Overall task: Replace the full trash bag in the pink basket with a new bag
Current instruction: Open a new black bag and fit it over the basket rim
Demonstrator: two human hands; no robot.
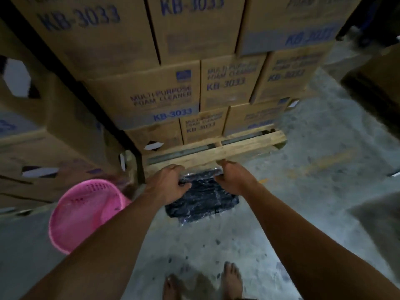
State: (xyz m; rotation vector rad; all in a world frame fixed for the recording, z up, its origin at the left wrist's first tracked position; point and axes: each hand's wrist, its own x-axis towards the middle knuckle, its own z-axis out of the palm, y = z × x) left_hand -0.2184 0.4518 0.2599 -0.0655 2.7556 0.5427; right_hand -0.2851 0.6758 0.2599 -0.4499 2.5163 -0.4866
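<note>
The pink basket (84, 213) stands on the concrete floor at the lower left, with no bag visible inside it. To its right a flat pack of black trash bags in clear wrap (203, 200) lies on the floor against a wooden pallet. My left hand (167, 185) grips the pack's upper left edge. My right hand (232, 178) grips its upper right edge. My forearms hide part of the basket's right rim and the pack's sides.
A wooden pallet (216, 152) carries a tall stack of cardboard boxes (162, 98) printed KB-3033 just behind the pack. More boxes (43, 137) crowd the left behind the basket. My bare feet (231, 280) stand on the grey floor below.
</note>
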